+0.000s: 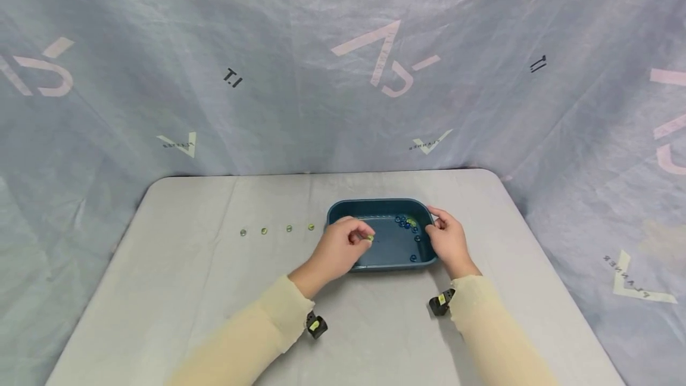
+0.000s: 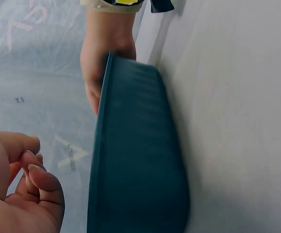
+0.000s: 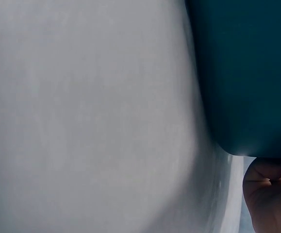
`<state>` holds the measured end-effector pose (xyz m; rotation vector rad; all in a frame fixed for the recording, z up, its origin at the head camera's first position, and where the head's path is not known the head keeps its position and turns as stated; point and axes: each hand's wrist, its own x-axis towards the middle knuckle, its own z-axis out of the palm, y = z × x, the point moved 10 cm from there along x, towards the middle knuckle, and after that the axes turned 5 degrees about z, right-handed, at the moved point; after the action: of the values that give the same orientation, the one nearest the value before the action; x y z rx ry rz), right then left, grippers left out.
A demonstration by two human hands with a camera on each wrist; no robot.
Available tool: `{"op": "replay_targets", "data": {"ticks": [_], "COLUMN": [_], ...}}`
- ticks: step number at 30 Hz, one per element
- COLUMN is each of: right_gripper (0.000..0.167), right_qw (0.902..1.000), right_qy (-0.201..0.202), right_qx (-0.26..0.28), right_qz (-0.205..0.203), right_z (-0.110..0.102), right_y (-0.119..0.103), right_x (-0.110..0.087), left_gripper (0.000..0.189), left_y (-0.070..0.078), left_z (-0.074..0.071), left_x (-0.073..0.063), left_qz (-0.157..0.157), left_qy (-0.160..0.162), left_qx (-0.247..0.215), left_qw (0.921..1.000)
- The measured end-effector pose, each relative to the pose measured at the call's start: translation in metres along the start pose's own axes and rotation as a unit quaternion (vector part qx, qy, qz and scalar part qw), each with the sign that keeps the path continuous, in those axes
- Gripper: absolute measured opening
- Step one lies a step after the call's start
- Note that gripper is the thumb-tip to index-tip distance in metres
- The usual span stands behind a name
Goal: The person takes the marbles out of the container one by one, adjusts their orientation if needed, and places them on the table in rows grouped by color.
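Note:
Between thumb and forefinger my left hand (image 1: 337, 246) pinches a small yellow-green marble (image 1: 370, 237) over the left part of a dark teal tray (image 1: 384, 250). In the left wrist view, that hand's curled fingers (image 2: 48, 187) show above the tray's rim, the marble hidden behind them. My right hand (image 1: 448, 244) grips the tray's right end, thumb on the rim. Inside, along the right side, lie several blue marbles (image 1: 417, 238) mixed with a few yellow-green ones (image 1: 410, 221).
To the left of the tray, several marbles (image 1: 289, 228) lie spaced out in a row on the table's pale cloth (image 1: 214, 290). A grey printed curtain (image 1: 300, 106) hangs behind the table and at both sides.

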<state>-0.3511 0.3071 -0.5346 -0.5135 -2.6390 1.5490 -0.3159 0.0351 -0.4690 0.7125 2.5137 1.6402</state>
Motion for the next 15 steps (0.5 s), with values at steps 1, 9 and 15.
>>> {"op": "replay_targets", "data": {"ticks": [1, 9, 15], "right_gripper": [0.051, 0.051, 0.051], "right_qw": [1.0, 1.0, 1.0], "right_qy": [-0.001, -0.004, -0.002], "right_qx": [0.0, -0.001, 0.002], "right_qz": [0.0, 0.001, 0.001], "right_z": [0.0, -0.001, -0.001], "right_y": [0.0, 0.002, 0.001], "right_x": [0.0, 0.0, 0.0], "left_gripper": [0.011, 0.011, 0.014], "left_y": [-0.002, -0.023, -0.049], "left_z": [-0.005, -0.05, -0.097], "left_x": [-0.003, -0.026, -0.039], "left_qz": [-0.002, -0.018, -0.026], "left_qy": [0.006, 0.065, 0.122], "left_qx": [-0.004, -0.016, 0.001], "left_qw": [1.0, 0.9976, 0.9922]}}
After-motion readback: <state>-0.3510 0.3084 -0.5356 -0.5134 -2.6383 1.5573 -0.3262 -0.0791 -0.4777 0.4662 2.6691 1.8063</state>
